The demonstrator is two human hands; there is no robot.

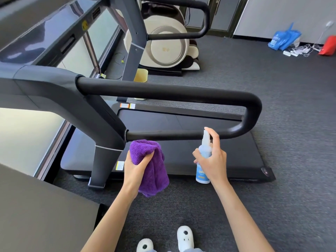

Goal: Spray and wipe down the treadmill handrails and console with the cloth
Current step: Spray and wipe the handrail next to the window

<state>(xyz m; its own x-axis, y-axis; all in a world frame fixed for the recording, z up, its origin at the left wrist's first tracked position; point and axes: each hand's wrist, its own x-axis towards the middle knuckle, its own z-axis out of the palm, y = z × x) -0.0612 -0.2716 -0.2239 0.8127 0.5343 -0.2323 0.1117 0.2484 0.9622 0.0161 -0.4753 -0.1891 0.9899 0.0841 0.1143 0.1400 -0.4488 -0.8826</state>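
A black looped handrail (163, 93) juts rightward from the treadmill's grey upright, its lower bar (172, 134) just above my hands. My left hand (135, 168) is shut on a bunched purple cloth (152, 171), held right under the lower bar near the upright. My right hand (213, 160) grips a small spray bottle (203, 157) with a white-blue label, index finger on the nozzle, which points at the lower bar. The console (36, 42) slants across the top left. A second handrail (192, 19) loops at the far side.
The treadmill deck (181, 157) lies on grey carpet beneath the rail. A cream massage chair (163, 46) stands behind, with a yellow bin (141, 75) beside it. Blue and red bags (285, 39) and cables lie at the far right wall. My white slippers (184, 237) are below.
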